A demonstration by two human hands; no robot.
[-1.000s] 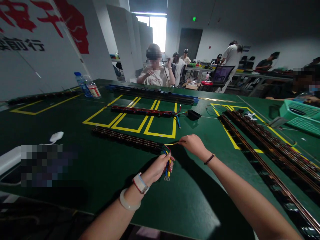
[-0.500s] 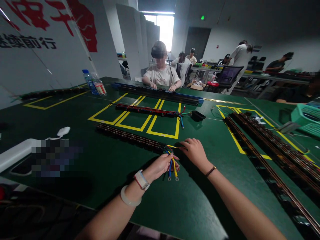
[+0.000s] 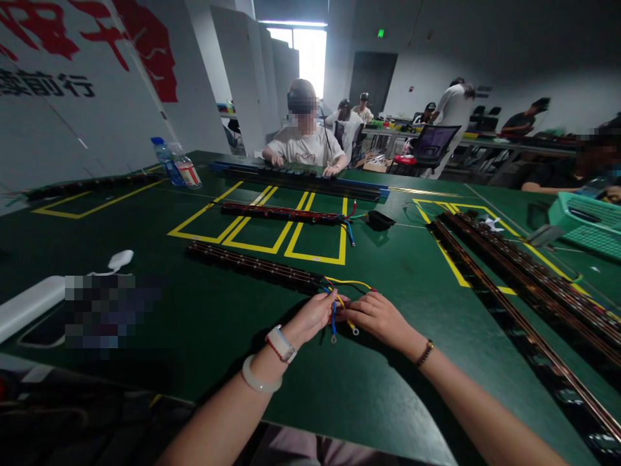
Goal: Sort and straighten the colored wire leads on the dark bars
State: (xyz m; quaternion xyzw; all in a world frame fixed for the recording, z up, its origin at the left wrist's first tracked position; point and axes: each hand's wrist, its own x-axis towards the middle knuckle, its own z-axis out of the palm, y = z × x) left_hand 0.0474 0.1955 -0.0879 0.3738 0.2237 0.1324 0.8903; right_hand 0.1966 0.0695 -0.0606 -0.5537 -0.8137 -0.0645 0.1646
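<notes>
A long dark strip [image 3: 252, 265] lies on the green table [image 3: 204, 323], with coloured wires [image 3: 345, 285] coming out of its right end. My left hand [image 3: 315, 316] pinches the blue and yellow wires near their ring terminals [image 3: 334, 338]. My right hand [image 3: 377, 314] is closed around wires just to the right, touching my left fingers. A yellow wire loops above my right hand.
A second strip with wires [image 3: 284, 214] lies inside yellow floor-tape boxes [image 3: 310, 249]. Long dark rails [image 3: 514, 285] run along the right. A person [image 3: 305, 139] sits across the table at another long rail [image 3: 301, 178]. Bottles [image 3: 177, 167] stand far left; a green basket [image 3: 587, 223] far right.
My right hand has pulled back from the far yellow wire toward my left hand; both now meet at the wire ends. The yellow wire now loops on the table.
</notes>
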